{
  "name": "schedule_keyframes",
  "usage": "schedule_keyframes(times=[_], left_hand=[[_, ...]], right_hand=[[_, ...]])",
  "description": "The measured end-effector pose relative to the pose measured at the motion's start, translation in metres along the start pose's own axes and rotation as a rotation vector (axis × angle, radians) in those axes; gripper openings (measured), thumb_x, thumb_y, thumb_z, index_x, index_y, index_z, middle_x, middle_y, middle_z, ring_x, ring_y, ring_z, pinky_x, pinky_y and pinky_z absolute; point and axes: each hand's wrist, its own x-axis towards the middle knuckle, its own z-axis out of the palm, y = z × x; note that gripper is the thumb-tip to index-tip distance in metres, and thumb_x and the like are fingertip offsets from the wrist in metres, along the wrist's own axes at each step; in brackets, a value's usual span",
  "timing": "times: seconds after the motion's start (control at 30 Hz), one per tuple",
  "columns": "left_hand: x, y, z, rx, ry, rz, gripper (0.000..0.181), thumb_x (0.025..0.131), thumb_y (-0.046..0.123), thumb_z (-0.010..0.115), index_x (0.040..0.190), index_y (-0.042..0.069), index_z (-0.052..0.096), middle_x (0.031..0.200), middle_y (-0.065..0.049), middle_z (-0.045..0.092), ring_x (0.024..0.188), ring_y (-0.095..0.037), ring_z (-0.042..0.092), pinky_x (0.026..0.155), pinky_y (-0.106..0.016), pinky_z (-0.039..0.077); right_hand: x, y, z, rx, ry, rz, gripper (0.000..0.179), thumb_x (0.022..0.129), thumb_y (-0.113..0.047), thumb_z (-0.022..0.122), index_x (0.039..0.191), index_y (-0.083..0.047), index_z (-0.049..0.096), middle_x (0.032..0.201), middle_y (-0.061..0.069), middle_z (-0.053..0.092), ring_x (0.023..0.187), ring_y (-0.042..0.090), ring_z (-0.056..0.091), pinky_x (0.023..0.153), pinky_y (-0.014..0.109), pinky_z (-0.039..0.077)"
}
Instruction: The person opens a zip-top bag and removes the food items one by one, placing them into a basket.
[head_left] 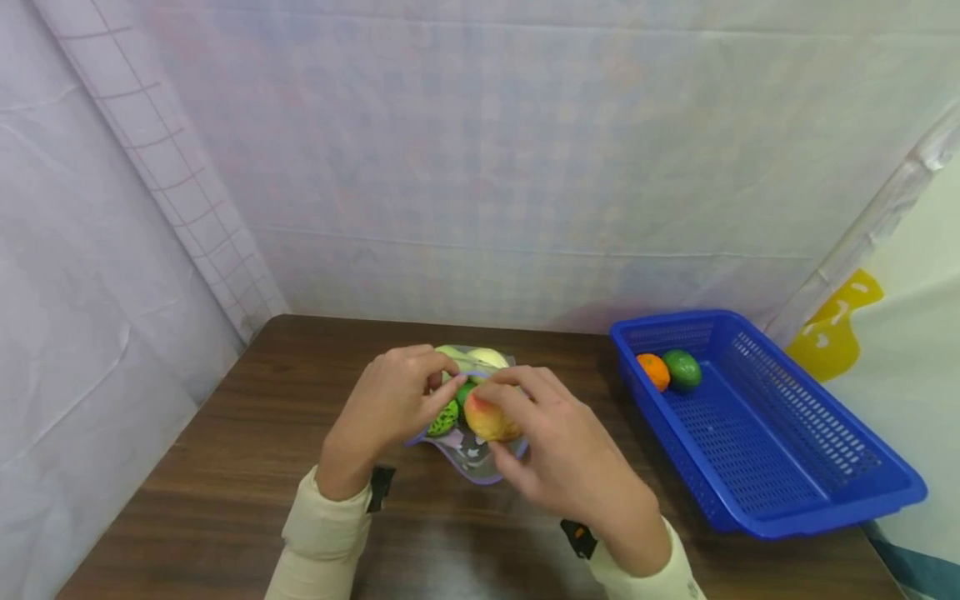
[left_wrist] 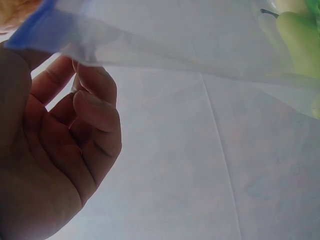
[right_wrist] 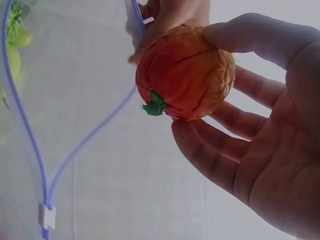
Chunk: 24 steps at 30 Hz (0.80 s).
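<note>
My left hand (head_left: pixel 386 404) pinches the blue-purple edge of a clear zip bag (left_wrist: pixel 150 55), whose mouth stands open. In the right wrist view a white slider (right_wrist: pixel 47 216) sits at one end of the zip. My right hand (head_left: pixel 562 446) holds a wrinkled red-and-yellow fruit with a green stem (right_wrist: pixel 185 75) between thumb and fingers, at the bag's mouth. Inside the bag lie a green speckled piece (head_left: pixel 444 419) and other green produce. A pale green, pear-like piece (left_wrist: pixel 300 42) with a dark stem shows through the plastic in the left wrist view.
To the right stands a blue plastic basket (head_left: pixel 772 479) with perforated sides. An orange (head_left: pixel 652 372) and a dark green fruit (head_left: pixel 682 371) lie in its far left corner. The brown wooden table (head_left: pixel 225 467) meets a hanging pale cloth (head_left: pixel 480 167) at the back.
</note>
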Motion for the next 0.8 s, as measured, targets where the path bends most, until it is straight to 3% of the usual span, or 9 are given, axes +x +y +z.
schedule_keyframes(times=[0.6,0.8], left_hand=[[0.0,0.0,0.001,-0.012,0.002,-0.002,0.01,0.088,0.025,0.077,0.086,0.015,0.076,0.066,0.008,0.055,0.056,-0.005,0.044,0.053,-0.024,0.039],[0.001,-0.001,0.003,-0.017,0.009,0.008,0.009,0.089,0.024,0.076,0.085,0.015,0.076,0.066,0.009,0.053,0.056,-0.004,0.044,0.052,-0.023,0.038]], right_hand=[[-0.009,0.023,-0.025,0.017,0.112,0.072,0.05,0.078,-0.019,0.075,0.126,-0.014,0.065,0.121,0.005,0.061,0.106,0.023,0.057,0.087,0.039,0.05],[-0.005,0.03,-0.03,-0.029,0.081,0.07,0.049,0.079,-0.02,0.076,0.126,-0.012,0.063,0.119,0.008,0.059,0.103,0.023,0.059,0.082,0.039,0.053]])
